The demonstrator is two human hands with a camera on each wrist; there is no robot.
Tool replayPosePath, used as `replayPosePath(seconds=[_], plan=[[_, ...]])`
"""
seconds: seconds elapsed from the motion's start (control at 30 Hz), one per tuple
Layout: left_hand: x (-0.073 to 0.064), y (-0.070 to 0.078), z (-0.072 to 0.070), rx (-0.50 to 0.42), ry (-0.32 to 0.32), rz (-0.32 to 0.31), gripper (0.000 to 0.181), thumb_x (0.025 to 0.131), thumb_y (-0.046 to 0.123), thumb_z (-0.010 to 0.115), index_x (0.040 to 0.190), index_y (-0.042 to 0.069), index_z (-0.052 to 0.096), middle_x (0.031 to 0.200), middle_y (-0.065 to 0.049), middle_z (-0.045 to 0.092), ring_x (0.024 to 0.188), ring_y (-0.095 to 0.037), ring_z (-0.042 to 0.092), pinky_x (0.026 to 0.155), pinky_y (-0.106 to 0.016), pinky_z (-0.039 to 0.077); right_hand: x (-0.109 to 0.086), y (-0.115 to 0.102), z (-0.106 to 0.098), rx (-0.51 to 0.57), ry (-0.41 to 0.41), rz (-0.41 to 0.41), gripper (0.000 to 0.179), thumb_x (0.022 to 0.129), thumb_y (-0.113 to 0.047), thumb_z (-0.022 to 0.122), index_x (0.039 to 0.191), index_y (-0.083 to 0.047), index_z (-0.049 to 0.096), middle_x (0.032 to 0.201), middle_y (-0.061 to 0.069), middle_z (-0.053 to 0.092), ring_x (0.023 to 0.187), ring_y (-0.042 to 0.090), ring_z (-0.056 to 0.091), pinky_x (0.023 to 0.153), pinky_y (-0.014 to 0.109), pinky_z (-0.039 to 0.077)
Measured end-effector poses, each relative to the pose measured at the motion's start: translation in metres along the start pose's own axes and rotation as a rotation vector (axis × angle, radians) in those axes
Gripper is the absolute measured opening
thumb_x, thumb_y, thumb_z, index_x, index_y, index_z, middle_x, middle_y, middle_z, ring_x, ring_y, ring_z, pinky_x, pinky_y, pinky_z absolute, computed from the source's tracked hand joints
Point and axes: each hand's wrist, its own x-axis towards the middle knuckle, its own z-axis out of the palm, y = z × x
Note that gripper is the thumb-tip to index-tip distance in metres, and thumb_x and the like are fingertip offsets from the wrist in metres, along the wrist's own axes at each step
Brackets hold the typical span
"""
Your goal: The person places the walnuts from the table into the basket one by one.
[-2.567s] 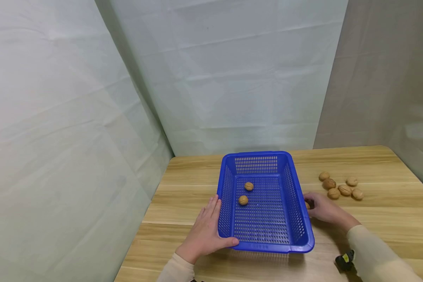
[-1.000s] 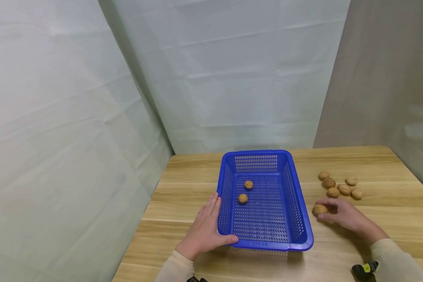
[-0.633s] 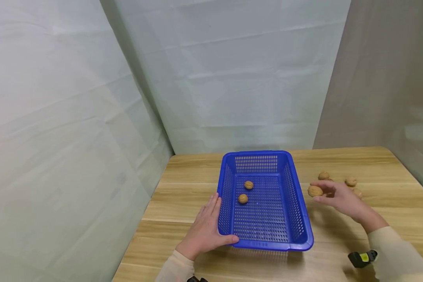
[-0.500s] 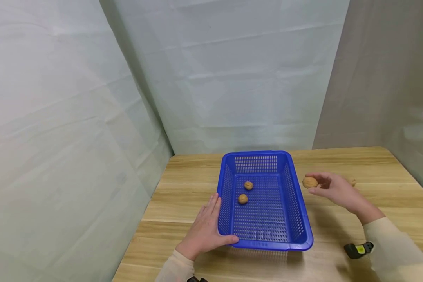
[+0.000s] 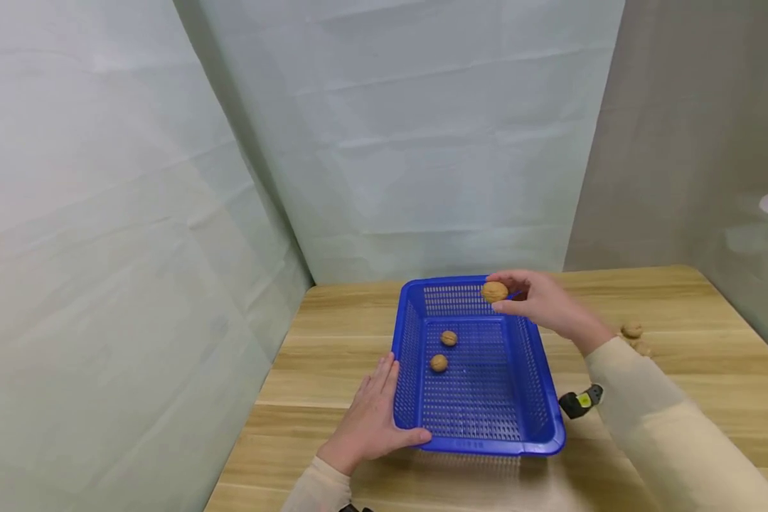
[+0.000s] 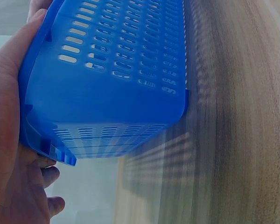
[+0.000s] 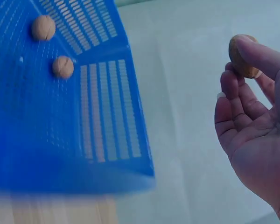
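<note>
Pinched between thumb and fingers of my right hand (image 5: 537, 302), a walnut (image 5: 494, 291) is held in the air over the far right corner of a blue basket (image 5: 478, 446). The right wrist view shows the same walnut (image 7: 242, 56) at the fingertips. Two more walnuts lie on the basket's floor, one nearer walnut (image 5: 438, 363) and one farther walnut (image 5: 449, 338). My left hand (image 5: 370, 419) rests on the basket's near left corner, fingers straight along the left side and thumb on the front rim. In the left wrist view, this hand (image 6: 9, 140) touches the blue rim.
Loose walnuts (image 5: 632, 330) lie on the wooden table (image 5: 697, 355) to the right, partly hidden by the right forearm. Pale cloth (image 5: 422, 163) hangs behind the table and at its left. A black wrist device (image 5: 576, 404) sits at the right cuff.
My right hand picked the walnut up from the table right of the basket, raised it and carried it left over the basket's far corner. The left hand and basket stayed in place.
</note>
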Motion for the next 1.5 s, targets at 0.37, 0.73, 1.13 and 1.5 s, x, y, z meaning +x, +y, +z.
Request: replayPosePath(seconds=[0.37, 0.73, 1.13, 1.5], plan=[[-0.001, 0.001, 0.001, -0.002, -0.013, -0.012, 0.125, 0.067, 0.079, 0.063, 0.153, 0.002, 0.015, 0.161, -0.012, 0.007, 0.147, -0.029, 0.007, 0.113, -0.055, 0.018, 0.051, 0.026, 0.036, 0.068, -0.024, 0.033, 0.043, 0.087, -0.022, 0.072, 0.127, -0.013, 0.059, 0.112, 0.007, 0.061, 0.103, 0.025, 0.056, 0.086, 0.041, 0.048], [-0.006, 0.002, 0.003, 0.005, -0.02, -0.02, 0.126, 0.067, 0.083, 0.059, 0.154, 0.004, 0.013, 0.161, -0.009, 0.005, 0.147, -0.028, 0.007, 0.114, -0.054, 0.018, 0.055, 0.062, 0.051, 0.079, -0.039, 0.132, 0.051, 0.087, -0.02, 0.072, 0.133, -0.007, 0.055, 0.117, 0.01, 0.062, 0.107, 0.025, 0.057, 0.092, 0.042, 0.049], [-0.006, 0.001, 0.001, 0.006, 0.005, -0.008, 0.126, 0.067, 0.08, 0.062, 0.154, 0.003, 0.014, 0.161, -0.009, 0.004, 0.146, -0.029, 0.009, 0.113, -0.055, 0.018, 0.057, 0.065, 0.054, 0.088, -0.032, 0.144, 0.048, 0.087, -0.017, 0.072, 0.132, -0.009, 0.057, 0.115, 0.009, 0.062, 0.106, 0.025, 0.056, 0.092, 0.043, 0.048], [-0.006, 0.001, 0.001, 0.01, -0.012, -0.02, 0.125, 0.067, 0.081, 0.06, 0.154, 0.003, 0.013, 0.161, -0.011, 0.006, 0.147, -0.028, 0.008, 0.113, -0.055, 0.018, 0.057, 0.068, 0.054, 0.083, -0.019, 0.142, 0.049, 0.087, -0.015, 0.072, 0.133, -0.006, 0.056, 0.119, 0.013, 0.061, 0.107, 0.026, 0.056, 0.091, 0.041, 0.049]])
